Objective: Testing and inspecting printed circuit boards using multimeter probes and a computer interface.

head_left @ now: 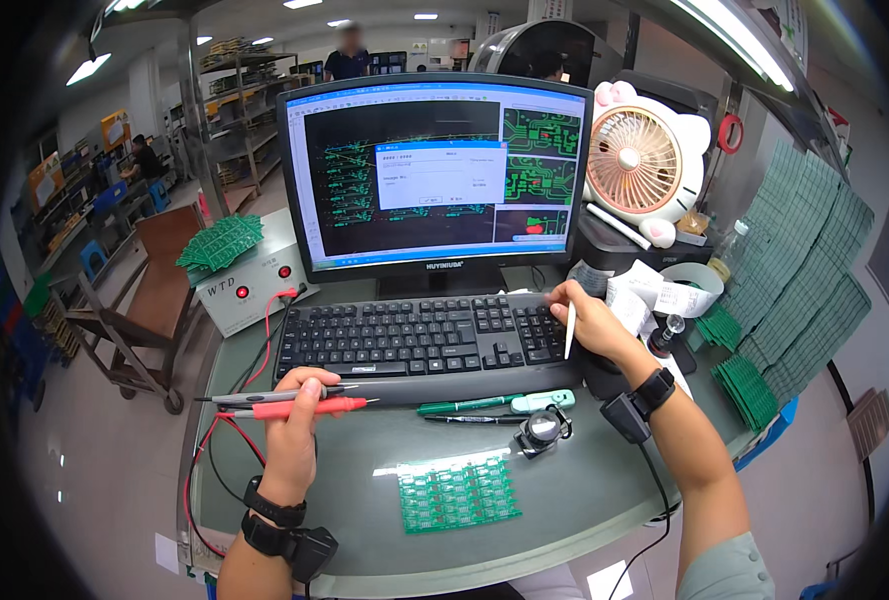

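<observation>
My left hand (293, 440) is closed round a red test probe (330, 407) and a grey test probe (315, 393), both tips pointing right, just below the black keyboard (395, 335). My right hand (595, 325) grips a slim white stick (570, 332), with its fingers over the number pad at the keyboard's right end. Whether a key is pressed down cannot be made out. A green circuit board panel (459, 494) lies flat on the desk, apart from both hands. Behind the keyboard, the monitor (435, 180) shows a board layout with a dialog box over it.
At the left stands a white tester box (255, 290) with green boards (223, 243) on top; probe leads run down from it. Pens (470, 405) and a black loupe (543, 430) lie below the keyboard. Stacked green panels (795, 260) and a fan (640, 160) stand at the right.
</observation>
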A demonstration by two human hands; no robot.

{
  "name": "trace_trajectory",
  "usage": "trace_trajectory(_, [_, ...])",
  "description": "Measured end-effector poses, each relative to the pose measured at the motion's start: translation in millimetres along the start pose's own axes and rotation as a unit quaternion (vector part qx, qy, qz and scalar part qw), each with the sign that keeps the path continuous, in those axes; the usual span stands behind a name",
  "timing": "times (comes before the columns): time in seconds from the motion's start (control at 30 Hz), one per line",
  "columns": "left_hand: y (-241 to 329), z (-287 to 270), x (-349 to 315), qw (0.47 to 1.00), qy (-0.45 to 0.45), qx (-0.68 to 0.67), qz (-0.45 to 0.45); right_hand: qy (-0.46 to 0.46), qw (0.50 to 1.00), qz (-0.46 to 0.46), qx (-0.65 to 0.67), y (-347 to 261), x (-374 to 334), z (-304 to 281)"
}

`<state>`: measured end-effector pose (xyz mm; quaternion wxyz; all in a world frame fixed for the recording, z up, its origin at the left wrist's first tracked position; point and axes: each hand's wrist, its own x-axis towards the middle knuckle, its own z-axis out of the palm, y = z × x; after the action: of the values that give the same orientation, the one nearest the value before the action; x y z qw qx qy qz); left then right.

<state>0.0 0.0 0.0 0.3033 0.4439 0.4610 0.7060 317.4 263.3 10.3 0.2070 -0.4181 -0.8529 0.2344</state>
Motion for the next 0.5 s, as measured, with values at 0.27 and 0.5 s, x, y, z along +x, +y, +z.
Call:
trace_trajectory(0.27, [-8.5, -6.8, 0.9, 1.000, 0.028, 0.012, 0.000, 0.096, 0.969, -0.108, 0.200, -38.9, -37.3, 25.8])
trace_trajectory(0.5, [-15.7, -12.8, 0.5, 0.999, 0.036, 0.006, -0.001, 0.134, 0.955, -0.104, 0.242, -41.5, -45.2, 39.0])
